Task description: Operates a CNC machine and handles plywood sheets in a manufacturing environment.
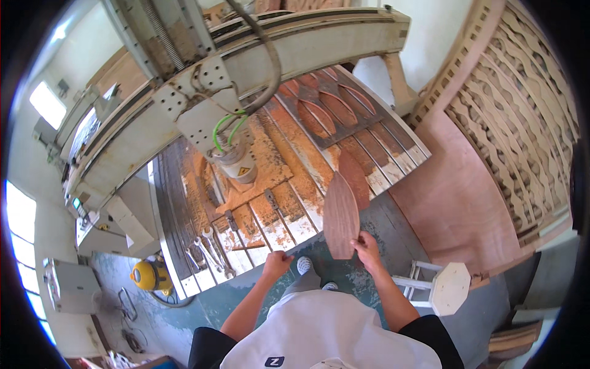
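My right hand grips the near end of a leaf-shaped wooden panel, its fingers closed on the edge. The brown panel is pointed at the far end and reaches over the front edge of the slatted machine bed. Partly behind it lies a redder leaf-shaped panel. My left hand is curled closed by the bed's front edge, with nothing showing in it. Several metal wrenches lie on the bed to its left.
A gantry carries a spindle head over sawdust and a dusty board. Farther back lies a dark board with leaf-shaped cutouts. A white stool and large wooden sheet are at right; a yellow vacuum stands left.
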Available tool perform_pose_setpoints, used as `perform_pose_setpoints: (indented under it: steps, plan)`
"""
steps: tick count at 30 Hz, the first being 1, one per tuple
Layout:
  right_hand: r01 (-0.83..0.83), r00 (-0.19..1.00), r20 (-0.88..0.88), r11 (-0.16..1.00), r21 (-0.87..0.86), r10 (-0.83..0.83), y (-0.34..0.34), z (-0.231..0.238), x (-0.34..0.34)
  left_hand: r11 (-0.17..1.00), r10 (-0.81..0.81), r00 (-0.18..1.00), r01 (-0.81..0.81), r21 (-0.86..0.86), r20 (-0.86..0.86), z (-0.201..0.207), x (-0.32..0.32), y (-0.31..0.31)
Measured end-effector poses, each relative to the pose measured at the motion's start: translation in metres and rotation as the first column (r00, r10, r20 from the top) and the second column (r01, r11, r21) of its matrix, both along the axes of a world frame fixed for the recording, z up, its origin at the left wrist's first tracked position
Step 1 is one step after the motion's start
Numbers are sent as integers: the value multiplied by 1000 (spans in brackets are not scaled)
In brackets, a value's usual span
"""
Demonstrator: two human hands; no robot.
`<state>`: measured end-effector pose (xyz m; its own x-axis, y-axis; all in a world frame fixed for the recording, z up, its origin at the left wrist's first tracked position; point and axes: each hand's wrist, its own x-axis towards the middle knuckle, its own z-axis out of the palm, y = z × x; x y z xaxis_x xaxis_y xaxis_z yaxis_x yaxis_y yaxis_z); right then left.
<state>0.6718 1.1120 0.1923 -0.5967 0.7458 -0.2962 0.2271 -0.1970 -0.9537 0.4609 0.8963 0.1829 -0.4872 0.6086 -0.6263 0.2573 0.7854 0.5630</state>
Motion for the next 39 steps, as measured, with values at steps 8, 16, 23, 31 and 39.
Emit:
perform_pose_setpoints:
  steps: [8, 16, 23, 31, 39]
  plan:
    - [-195, 970, 164, 978, 74, 181, 29, -62, 26, 875, 446, 878, -468, -122, -174, -121, 58, -184]
    - [-325, 942, -23, 892, -313, 335, 31, -66, 35, 162, 953, 161, -987, -17, -256, -91, 230, -279]
    - [-804, 595, 67, 594, 38, 801, -15, -31, -23, 66, 986, 19, -955, 287, -166, -34, 302, -278]
    - [-982, -71, -201, -104, -159, 977, -286, 89, -50, -70, 997, -62, -828, 556, 33, 80, 315, -273]
    - [-757, -503, -350, -598, -262, 790, -498, 121, -1, -794, 603, -258, -288, 536, 755, 121, 411, -372]
